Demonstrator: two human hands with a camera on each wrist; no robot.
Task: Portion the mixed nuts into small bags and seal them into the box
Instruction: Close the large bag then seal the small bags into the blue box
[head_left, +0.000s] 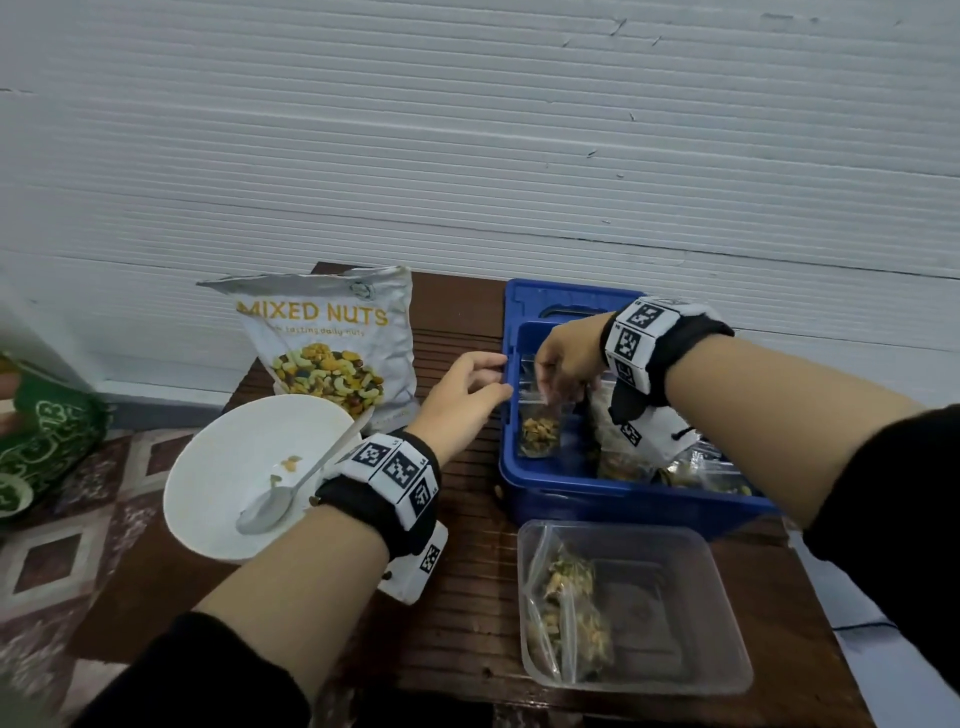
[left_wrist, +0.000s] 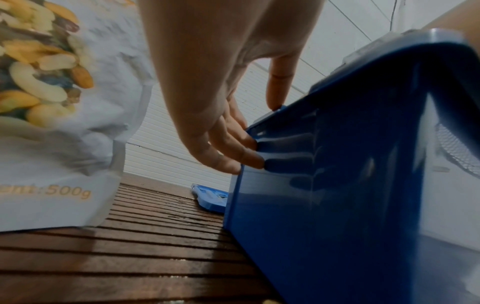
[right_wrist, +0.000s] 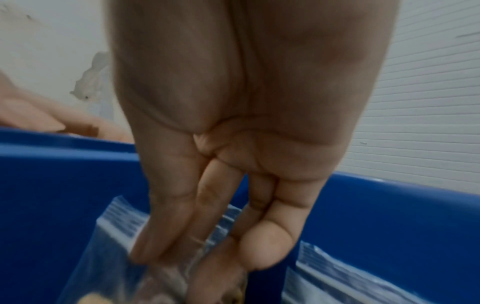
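Two hands, one blue box

The silver pouch reads "MIXED NUTS" in yellow; near its bottom edge, ":500g".
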